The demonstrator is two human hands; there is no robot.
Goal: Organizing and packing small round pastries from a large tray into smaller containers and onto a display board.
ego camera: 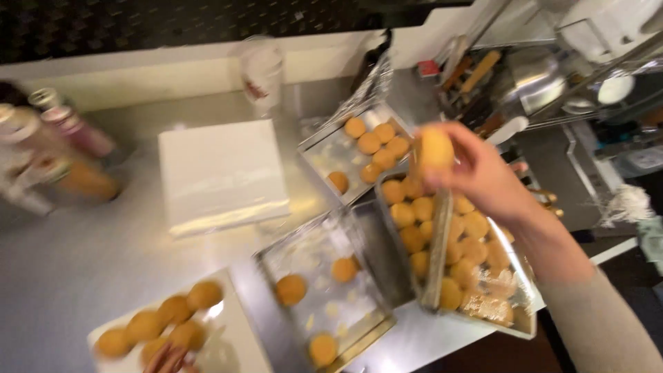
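Right hand pinches a golden bun above the full tray.
It looks light, soft, crushable: best held gently by its sides. Left hand out of view.

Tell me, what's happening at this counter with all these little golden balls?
A person's right hand holds one round golden breaded ball up over a metal tray crowded with the same balls. Long metal tongs lie across that tray. Beside it, a second tray holds only three balls, a third tray behind holds six, and a white plate at the front carries several more. The left hand is out of view. The picture is blurred.
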